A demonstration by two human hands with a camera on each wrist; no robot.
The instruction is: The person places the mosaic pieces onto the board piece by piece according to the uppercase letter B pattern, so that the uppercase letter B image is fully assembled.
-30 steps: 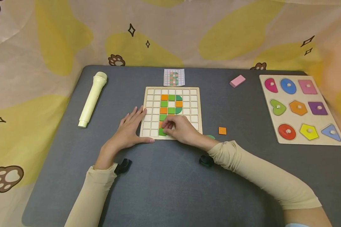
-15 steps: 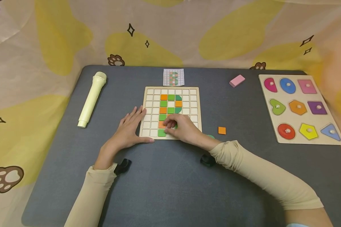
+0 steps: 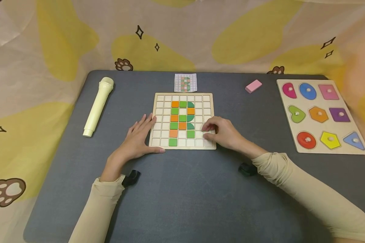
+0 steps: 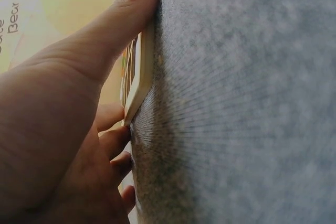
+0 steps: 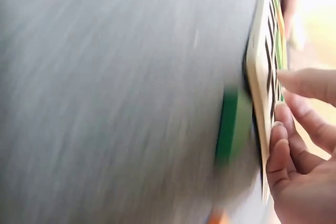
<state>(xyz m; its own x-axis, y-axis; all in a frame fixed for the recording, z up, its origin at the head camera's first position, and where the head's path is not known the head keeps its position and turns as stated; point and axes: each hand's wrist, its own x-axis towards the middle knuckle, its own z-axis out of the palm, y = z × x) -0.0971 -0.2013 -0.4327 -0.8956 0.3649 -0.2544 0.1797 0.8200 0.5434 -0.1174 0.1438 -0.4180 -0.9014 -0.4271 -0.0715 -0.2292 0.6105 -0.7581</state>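
A wooden grid board (image 3: 198, 143) lies on the table with orange and green square tiles and dark green rounded pieces in its cells. My left hand (image 3: 137, 138) rests at its left edge, fingers spread, thumb along the front edge; in the left wrist view the thumb (image 4: 126, 14) lies by the rim. Over the board's right edge is my right hand (image 3: 226, 133), thumb and fingers loosely bent and apart, nothing visible between them. A blurred green piece (image 5: 227, 127) and the edge of an orange tile (image 5: 218, 217) lie beside the board, hidden by the right hand in the head view.
Behind the board lies a printed pattern card (image 3: 185, 83). A cream toy microphone (image 3: 99, 106) is at the left. To the right are a pink block (image 3: 253, 86) and a knobbed shape puzzle (image 3: 320, 131). A patterned cloth (image 3: 182, 40) hangs behind the table (image 3: 182, 202).
My right hand has moved right from the board's lower left cells to its right edge, uncovering several tiles and now covering the loose orange tile. The left hand has stayed in place.
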